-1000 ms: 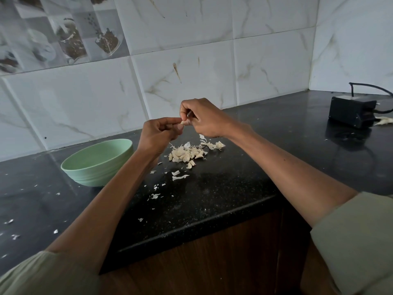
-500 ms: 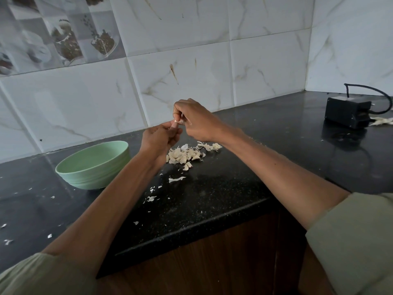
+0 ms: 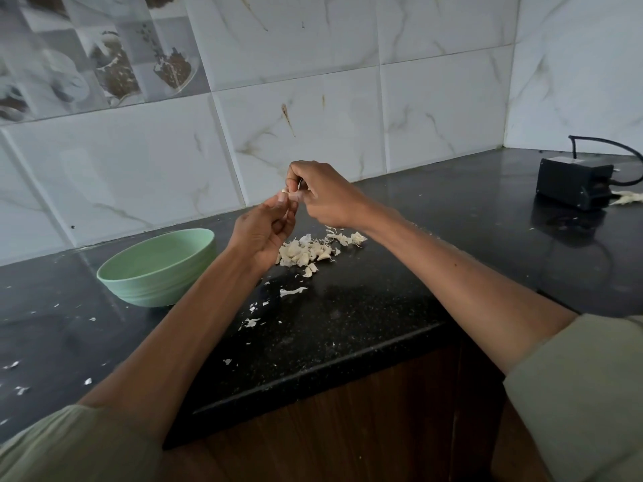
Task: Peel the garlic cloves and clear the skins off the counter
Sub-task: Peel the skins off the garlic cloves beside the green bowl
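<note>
Both hands have slid a little to the left and lower in the frame since a moment ago, and they stay close together above the shiny black stone desk (image 3: pixel 400 307). Now the left hand (image 3: pixel 261 234) curls its fingers (image 3: pixel 280 226) round a small white garlic clove (image 3: pixel 284 193) and holds it up. Touching it from the right, the right hand (image 3: pixel 327 194) pinches the same clove with bent fingers (image 3: pixel 295 196).

Just below the hands, in the middle of the frame, lies a pale heap of garlic cloves and skins (image 3: pixel 306 253). Thin white bits of skin (image 3: pixel 293 291) are dotted over the desk toward the lower left. A round light green bowl (image 3: pixel 156 269) sits to the left of the heap, and the left arm hides part of its rim. Far off at the right edge stands a small black box with a black cord (image 3: pixel 574 184). White marble wall tiles (image 3: pixel 313 140) rise behind the desk.
</note>
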`<state>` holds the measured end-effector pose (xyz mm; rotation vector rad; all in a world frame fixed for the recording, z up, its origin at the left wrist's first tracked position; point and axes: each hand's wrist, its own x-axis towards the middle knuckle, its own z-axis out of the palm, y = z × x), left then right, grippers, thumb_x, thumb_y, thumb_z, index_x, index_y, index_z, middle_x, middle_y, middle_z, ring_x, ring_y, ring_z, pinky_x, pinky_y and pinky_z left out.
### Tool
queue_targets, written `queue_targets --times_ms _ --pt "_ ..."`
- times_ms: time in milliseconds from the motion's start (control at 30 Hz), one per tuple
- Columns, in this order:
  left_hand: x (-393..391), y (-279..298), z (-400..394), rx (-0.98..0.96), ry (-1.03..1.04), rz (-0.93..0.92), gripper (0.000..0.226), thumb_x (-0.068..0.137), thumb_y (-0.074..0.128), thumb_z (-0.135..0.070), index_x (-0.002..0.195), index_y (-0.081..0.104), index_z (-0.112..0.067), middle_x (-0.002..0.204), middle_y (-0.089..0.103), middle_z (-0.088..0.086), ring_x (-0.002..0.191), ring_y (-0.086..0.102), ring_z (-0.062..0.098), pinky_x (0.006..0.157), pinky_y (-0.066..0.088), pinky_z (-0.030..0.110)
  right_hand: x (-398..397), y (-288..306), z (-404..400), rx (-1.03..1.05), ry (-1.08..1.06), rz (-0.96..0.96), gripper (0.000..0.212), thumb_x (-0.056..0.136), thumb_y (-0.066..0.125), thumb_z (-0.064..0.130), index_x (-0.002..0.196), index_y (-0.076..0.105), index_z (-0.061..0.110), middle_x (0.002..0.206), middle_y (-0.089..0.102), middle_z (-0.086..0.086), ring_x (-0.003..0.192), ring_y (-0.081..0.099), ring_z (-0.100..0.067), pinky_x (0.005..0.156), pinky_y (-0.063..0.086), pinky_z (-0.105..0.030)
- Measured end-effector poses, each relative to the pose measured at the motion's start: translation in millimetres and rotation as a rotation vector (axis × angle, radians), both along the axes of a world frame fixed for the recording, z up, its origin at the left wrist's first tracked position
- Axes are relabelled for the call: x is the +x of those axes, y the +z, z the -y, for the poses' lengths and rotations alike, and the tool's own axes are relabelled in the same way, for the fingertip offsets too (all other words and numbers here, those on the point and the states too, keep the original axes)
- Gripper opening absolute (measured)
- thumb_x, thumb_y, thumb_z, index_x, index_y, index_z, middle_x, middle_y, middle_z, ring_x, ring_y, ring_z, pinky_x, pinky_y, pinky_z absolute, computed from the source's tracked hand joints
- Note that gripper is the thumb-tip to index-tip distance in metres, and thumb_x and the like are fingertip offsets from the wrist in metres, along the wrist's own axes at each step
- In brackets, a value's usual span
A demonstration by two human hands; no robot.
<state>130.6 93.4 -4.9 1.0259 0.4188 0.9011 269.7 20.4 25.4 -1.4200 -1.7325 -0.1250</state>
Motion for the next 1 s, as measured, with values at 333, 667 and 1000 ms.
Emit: queue_targets --times_ms 333,667,1000 --pt "-8.0 9.2 5.9 -0.023 -0.014 -0.016 0.022 0.098 0.070 -0.007 0.120 0.070 -0.005 0.089 0.072 0.004 0.075 0.065 0.009 0.074 0.057 0.020 4.1 0.8 0.5 -0.023 -0.015 -0.001 0.018 0.098 0.057 -0.009 0.091 0.054 0.008 0.083 0.065 0.005 0.076 0.058 0.018 0.069 0.045 -0.009" --pt "-13.4 13.3 1.7 -0.038 0.131 0.001 0.005 0.095 0.070 -0.007 0.100 0.070 -0.007 0.083 0.070 0.003 0.073 0.068 0.010 0.067 0.057 0.021 4.0 0.6 0.2 -0.098 -0.009 -0.005 0.024 0.099 0.059 -0.005 0.089 0.050 0.015 0.086 0.054 0.005 0.075 0.047 -0.005 0.074 0.047 -0.030" --pt "-12.4 6.7 -2.3 0.236 0.126 -0.159 0.026 0.101 0.061 0.004 0.121 0.074 -0.006 0.090 0.074 0.003 0.085 0.069 0.008 0.076 0.057 0.021 12.3 2.2 9.3 -0.166 0.021 0.002 0.024 0.089 0.064 0.002 0.107 0.064 0.017 0.097 0.067 -0.002 0.090 0.065 -0.015 0.078 0.051 -0.028"
